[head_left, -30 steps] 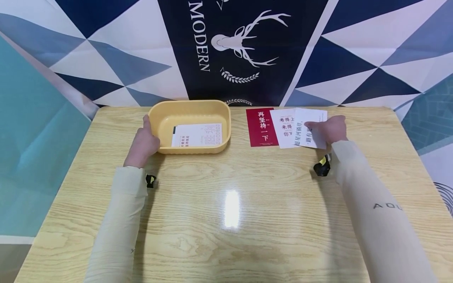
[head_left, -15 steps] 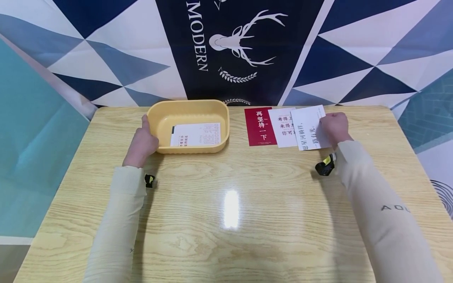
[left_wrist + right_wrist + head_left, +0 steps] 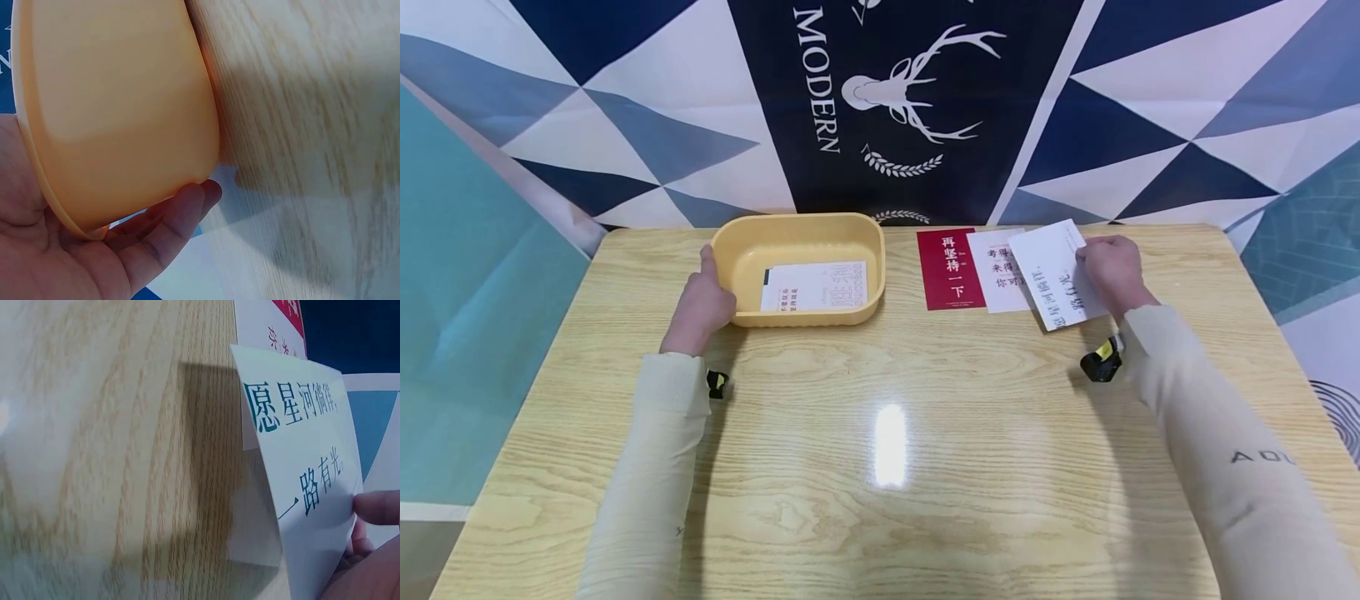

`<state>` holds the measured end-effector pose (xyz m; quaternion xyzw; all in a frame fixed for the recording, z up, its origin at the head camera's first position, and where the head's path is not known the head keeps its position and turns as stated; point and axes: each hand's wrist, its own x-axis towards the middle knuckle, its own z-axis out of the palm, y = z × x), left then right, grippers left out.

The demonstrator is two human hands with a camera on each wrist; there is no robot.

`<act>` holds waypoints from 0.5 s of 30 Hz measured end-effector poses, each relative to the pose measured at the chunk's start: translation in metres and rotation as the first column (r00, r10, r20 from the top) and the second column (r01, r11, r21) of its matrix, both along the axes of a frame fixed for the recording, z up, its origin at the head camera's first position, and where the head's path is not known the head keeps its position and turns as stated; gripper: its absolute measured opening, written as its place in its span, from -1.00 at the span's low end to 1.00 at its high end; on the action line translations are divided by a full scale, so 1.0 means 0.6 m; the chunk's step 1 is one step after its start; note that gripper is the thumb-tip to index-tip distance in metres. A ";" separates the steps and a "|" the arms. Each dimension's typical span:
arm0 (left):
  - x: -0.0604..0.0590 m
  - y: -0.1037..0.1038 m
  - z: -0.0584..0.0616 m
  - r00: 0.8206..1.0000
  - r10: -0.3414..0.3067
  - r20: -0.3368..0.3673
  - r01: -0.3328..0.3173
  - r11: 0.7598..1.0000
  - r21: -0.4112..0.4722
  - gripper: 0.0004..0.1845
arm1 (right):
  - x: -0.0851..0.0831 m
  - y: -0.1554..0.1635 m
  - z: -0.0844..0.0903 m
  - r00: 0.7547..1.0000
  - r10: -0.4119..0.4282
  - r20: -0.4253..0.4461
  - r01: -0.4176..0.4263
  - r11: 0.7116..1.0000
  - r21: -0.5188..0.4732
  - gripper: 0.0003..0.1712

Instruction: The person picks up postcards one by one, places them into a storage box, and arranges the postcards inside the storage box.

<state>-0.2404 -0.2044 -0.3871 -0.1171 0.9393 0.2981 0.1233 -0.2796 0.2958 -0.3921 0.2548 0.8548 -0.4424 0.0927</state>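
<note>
Now the right hand (image 3: 1112, 271) pinches a white card (image 3: 1058, 273) lifted off the desk (image 3: 880, 433) at upper right; left hand (image 3: 703, 304) grips the yellow tub (image 3: 799, 267). Carrying the card leftward to it seems next.

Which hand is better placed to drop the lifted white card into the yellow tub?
Right, probably. The right hand already pinches the white card, raised off the table. The left hand grips the yellow tub rim, steadying it.

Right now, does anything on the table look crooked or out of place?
Only the white card pinched by the right hand: it is tilted and lifted off the table, overlapping the next white card. The red card lies flat and straight.
</note>
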 end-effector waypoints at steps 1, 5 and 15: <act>0.000 0.000 0.000 1.000 -0.001 0.001 0.001 1.000 -0.001 -0.11 | 0.000 -0.001 0.000 1.000 0.009 -0.008 -0.009 1.000 0.003 -0.39; -0.001 0.000 -0.001 1.000 0.007 0.011 -0.007 1.000 -0.001 -0.11 | 0.003 -0.005 0.002 0.998 0.058 -0.037 -0.058 0.998 0.014 -0.41; -0.003 0.001 -0.001 1.000 0.009 0.025 -0.008 1.000 -0.011 -0.10 | 0.008 -0.029 0.009 0.972 0.195 -0.133 -0.186 0.979 0.083 -0.51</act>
